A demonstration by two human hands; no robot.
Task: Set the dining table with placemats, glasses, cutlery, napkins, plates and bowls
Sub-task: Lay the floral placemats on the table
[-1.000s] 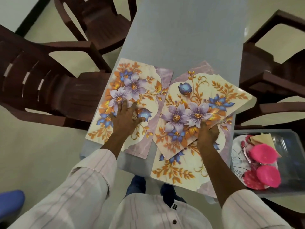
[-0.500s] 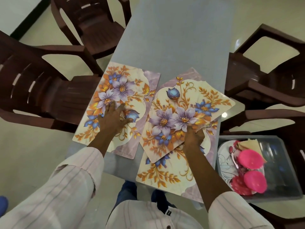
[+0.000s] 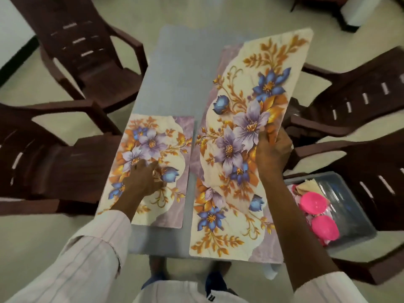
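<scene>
A floral placemat (image 3: 166, 206) lies flat on the near left of the grey table (image 3: 181, 84). My left hand (image 3: 143, 181) rests on it with fingers spread. My right hand (image 3: 272, 153) grips the right edge of a second floral placemat (image 3: 258, 88), which is lifted and tilted toward the far right of the table. Beneath it a third floral placemat (image 3: 225, 232) lies flat on the near right, partly hidden by the raised one.
A grey bin (image 3: 347, 204) on the chair at the right holds pink bowls (image 3: 319, 213), plates and a yellow napkin. Dark brown plastic chairs (image 3: 72, 162) stand on both sides of the narrow table. The far half of the tabletop is bare grey.
My right hand has lifted the top placemat off the stack and swung it up and away toward the far right. My left hand stays on the left placemat.
</scene>
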